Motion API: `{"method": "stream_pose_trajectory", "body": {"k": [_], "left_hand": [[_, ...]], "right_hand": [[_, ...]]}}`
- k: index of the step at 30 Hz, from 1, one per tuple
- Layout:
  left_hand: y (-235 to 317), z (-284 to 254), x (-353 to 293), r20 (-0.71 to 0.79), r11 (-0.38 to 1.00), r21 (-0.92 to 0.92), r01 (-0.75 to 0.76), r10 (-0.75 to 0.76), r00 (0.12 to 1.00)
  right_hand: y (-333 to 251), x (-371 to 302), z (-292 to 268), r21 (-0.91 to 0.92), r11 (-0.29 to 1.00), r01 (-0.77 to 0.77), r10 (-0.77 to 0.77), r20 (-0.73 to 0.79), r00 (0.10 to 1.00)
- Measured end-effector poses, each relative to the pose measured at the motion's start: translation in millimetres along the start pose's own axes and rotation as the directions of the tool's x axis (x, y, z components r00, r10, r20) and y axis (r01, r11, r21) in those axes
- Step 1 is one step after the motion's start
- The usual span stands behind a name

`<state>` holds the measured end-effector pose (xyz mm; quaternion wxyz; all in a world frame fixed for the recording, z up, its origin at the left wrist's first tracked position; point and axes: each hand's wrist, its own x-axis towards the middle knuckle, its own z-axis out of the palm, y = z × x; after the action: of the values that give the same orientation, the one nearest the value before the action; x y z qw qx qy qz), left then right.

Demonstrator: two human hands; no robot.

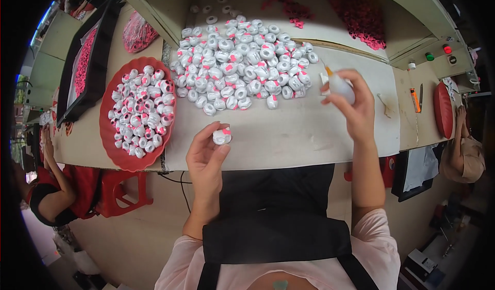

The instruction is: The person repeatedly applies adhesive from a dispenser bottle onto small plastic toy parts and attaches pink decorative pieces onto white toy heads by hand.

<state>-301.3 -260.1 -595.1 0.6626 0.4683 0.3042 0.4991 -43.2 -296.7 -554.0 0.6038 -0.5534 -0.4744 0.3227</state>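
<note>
Between the thumb and fingers of my left hand (204, 161) is a small white rounded plastic piece (222, 137) with a pink bow-shaped part on it. My right hand (361, 104) is closed round a whitish squeeze bottle (342, 87) with an orange tip and a thin needle, pointing up and left. The bottle is held above the table, apart from the piece. Beyond my hands spreads a large pile of similar white pieces (242, 65), many showing pink parts. To the left, a red scalloped bowl (108, 122) holds many more white pieces with dark openings.
Loose pink parts (356, 24) lie inside the shelf at the back. A black tray (77, 99) and a bag of pink parts (138, 32) stand far left. An orange-handled tool (414, 100) lies at right, near a red dish (442, 109). Other people sit on both sides.
</note>
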Motion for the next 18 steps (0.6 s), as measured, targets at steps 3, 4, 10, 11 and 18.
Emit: {"method": "stream_pose_trajectory", "body": {"k": [3,4,10,11,18], "left_hand": [[1,5,2,0.007,1.000,-0.015,0.017,-0.017,1.000],[0,7,2,0.013,0.999,-0.022,0.039,-0.039,0.999],[2,3,1,0.000,0.999,-0.012,0.050,-0.050,0.999],[2,2,-1,-0.006,0.998,-0.009,0.061,-0.061,0.998],[2,6,-5,0.020,0.998,-0.008,0.063,-0.063,0.998]], "right_hand": [[25,72,-16,-0.198,0.979,-0.042,0.038,-0.024,0.999],[38,96,-20,-0.396,0.917,-0.050,0.026,-0.066,0.998],[57,160,-9,-0.875,0.483,-0.032,0.028,-0.022,0.999],[58,162,-8,-0.872,0.489,-0.024,0.020,-0.017,1.000],[67,157,-8,-0.841,0.541,-0.011,-0.025,-0.029,0.999]]}}
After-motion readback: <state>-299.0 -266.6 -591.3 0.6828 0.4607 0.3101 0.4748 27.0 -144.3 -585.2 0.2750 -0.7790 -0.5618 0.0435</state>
